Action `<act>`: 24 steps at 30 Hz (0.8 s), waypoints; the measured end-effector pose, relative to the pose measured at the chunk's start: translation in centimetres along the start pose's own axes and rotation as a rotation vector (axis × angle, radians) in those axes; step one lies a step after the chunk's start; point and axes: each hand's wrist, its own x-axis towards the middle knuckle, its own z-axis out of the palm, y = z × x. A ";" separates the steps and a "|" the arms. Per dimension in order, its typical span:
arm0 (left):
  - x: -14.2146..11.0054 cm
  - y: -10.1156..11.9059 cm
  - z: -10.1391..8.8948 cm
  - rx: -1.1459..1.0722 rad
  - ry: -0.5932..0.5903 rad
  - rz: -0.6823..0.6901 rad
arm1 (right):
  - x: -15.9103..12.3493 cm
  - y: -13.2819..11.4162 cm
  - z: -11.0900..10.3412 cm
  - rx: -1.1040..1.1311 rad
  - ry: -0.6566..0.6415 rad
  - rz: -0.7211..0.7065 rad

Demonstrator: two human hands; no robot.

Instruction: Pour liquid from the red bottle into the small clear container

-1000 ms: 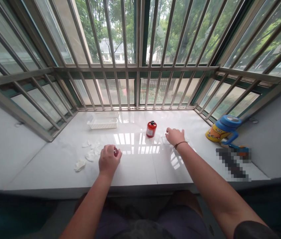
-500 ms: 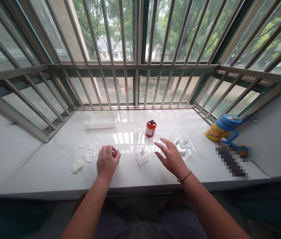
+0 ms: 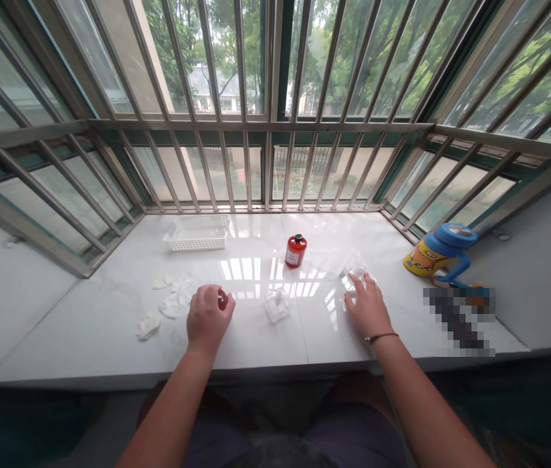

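Note:
My left hand (image 3: 206, 316) rests on the white sill, fingers closed around a small dark red round thing (image 3: 223, 300). My right hand (image 3: 366, 305) lies flat over clear glass pieces (image 3: 356, 275) on the sill, fingers spread; whether it grips one is unclear. Between the hands stands a small clear glass bottle (image 3: 277, 304). Behind it is a red bottle with a black cap (image 3: 295, 251).
Several white cotton pads (image 3: 171, 300) lie left of my left hand. A white plastic basket (image 3: 196, 233) sits at the back left. A blue and yellow mug (image 3: 438, 254) stands at the right, near a blurred patch. Window bars enclose the white sill (image 3: 85, 325).
My right hand brought a clear glass bottle from the back right to the middle of the sill, let it go, then moved right onto the other glass pieces. My left hand stayed put.

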 end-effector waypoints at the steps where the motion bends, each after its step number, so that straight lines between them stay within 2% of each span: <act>1: 0.0 0.0 0.0 0.000 0.006 -0.002 | 0.7 -0.3 0.2 0.012 -0.028 0.001; 8: -0.3 0.0 0.3 -0.026 0.015 -0.027 | 7.1 -2.6 1.5 0.109 -0.136 -0.023; 12: -0.7 -0.3 0.8 -0.139 0.059 -0.082 | 8.3 -4.8 1.1 0.206 -0.120 -0.022; 16: -1.1 -0.4 0.6 -0.328 0.054 -0.198 | 5.2 -9.2 -0.1 0.351 -0.077 -0.089; 19: -0.9 -0.3 0.2 -0.434 0.002 -0.263 | 1.5 -13.1 -0.4 0.505 -0.158 -0.216; 21: -0.5 -0.4 -0.1 -0.490 -0.042 -0.256 | -0.7 -15.5 -0.1 0.724 -0.267 -0.281; 24: 0.0 -0.4 -0.4 -0.552 -0.082 -0.212 | -2.5 -18.0 0.9 0.852 -0.326 -0.291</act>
